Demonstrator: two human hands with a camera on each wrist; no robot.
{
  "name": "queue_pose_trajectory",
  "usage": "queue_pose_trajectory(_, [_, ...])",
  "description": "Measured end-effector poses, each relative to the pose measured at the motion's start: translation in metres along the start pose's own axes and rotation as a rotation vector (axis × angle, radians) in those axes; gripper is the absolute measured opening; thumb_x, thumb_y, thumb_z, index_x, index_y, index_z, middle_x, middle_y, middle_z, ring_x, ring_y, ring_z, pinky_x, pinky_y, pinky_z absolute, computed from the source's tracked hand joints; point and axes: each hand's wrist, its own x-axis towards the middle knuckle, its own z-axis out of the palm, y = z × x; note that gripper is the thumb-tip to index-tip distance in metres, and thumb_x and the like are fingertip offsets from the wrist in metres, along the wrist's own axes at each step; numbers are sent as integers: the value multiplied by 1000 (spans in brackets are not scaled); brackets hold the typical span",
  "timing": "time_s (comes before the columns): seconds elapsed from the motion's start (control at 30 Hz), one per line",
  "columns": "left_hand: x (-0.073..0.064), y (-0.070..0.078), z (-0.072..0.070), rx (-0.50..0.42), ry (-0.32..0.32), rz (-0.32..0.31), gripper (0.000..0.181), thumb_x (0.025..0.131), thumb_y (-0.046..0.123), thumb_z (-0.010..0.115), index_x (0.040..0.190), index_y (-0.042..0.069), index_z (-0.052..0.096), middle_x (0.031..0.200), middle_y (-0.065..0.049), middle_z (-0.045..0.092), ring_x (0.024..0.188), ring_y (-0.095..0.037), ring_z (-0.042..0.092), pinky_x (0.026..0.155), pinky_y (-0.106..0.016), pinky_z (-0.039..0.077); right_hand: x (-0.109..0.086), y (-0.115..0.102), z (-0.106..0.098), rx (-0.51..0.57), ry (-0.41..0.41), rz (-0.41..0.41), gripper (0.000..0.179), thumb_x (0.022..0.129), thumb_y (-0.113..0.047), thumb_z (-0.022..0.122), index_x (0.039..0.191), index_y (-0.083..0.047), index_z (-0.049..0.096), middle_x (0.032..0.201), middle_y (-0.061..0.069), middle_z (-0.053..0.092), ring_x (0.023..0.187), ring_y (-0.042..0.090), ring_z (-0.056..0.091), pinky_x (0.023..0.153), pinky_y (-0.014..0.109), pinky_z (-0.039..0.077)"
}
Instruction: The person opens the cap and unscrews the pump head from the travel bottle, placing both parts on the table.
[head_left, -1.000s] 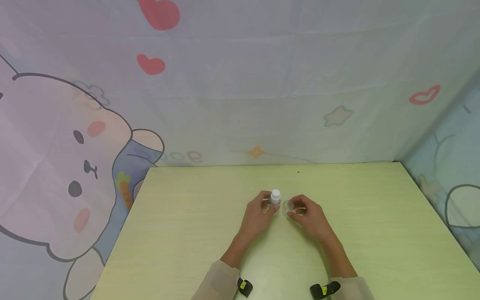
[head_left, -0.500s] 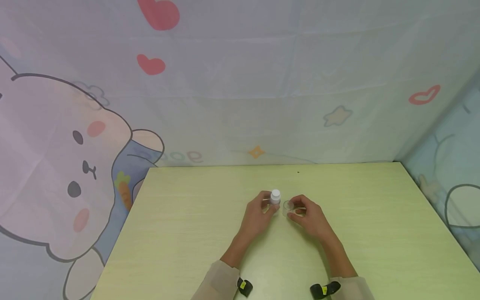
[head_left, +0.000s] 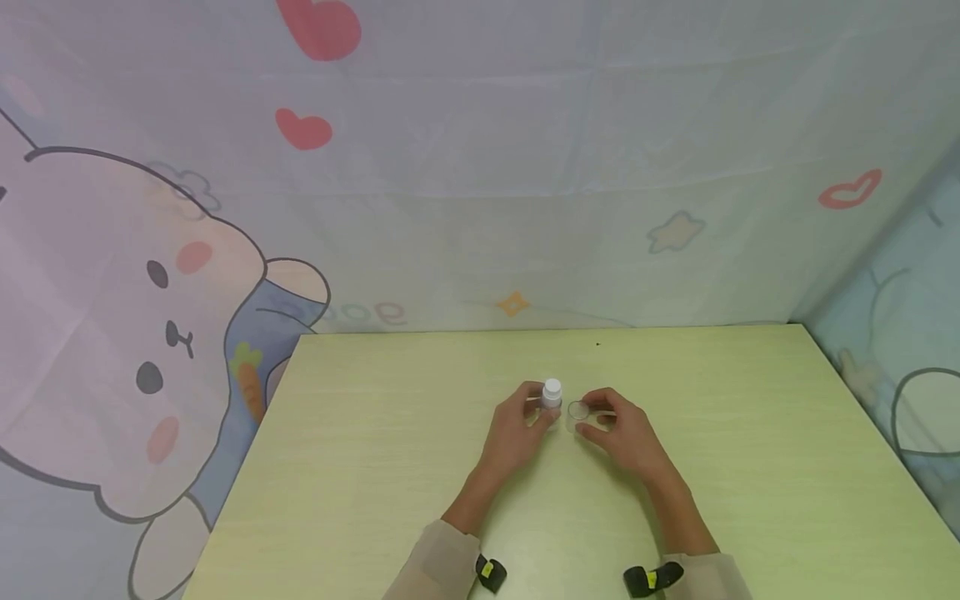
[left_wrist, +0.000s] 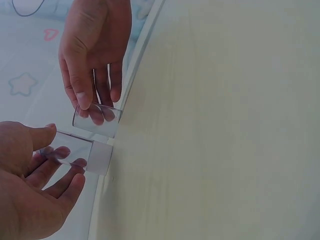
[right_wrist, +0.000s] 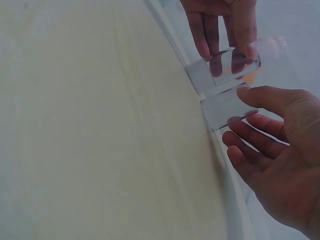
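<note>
A small clear bottle with a white cap (head_left: pixel 552 388) stands upright on the table, its see-through body (left_wrist: pixel 75 145) gripped between the thumb and fingers of my left hand (head_left: pixel 512 433). Just to its right is a small clear cup (head_left: pixel 577 416), round-rimmed and upright on the table. My right hand (head_left: pixel 628 435) holds the cup lightly from the right, thumb (right_wrist: pixel 267 100) on the near side and curled fingers on the far side. Bottle and cup stand close together, with a narrow gap in the head view. The fingers show through both clear walls.
The pale yellow wooden table (head_left: pixel 375 467) spreads around both hands. Behind it hangs a printed cloth (head_left: pixel 450 167) with hearts and a cartoon bunny; another cloth (head_left: pixel 922 333) hangs at the right. A tiny dark speck (head_left: pixel 597 344) lies near the table's back edge.
The right hand's thumb and fingers have parted very slightly around the cup. The left hand, the bottle and the cup stay where they were.
</note>
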Motion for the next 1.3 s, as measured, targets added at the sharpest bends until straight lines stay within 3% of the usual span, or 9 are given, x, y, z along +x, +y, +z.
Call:
queue_pose_trajectory(0.57, [0,0,1,3,-12,-2,36,102,20,74,136,14,63,135,-5,70,126,-28,68,109,-43,52,-1,-9,-3,-9,6,-27,50,95,-13,83,136,4,61,133,21,68,128,38,61,109,56,50])
queue_pose_trajectory(1.3, [-2,4,0,8,-15,-15,35,103,22,73,136,15,63,138,-6,69,127,-30,67,109,-45,52,-3,-17,-2,-21,30,-80,53,97,-24,82,138,2,61,137,18,67,131,38,60,112,58,46])
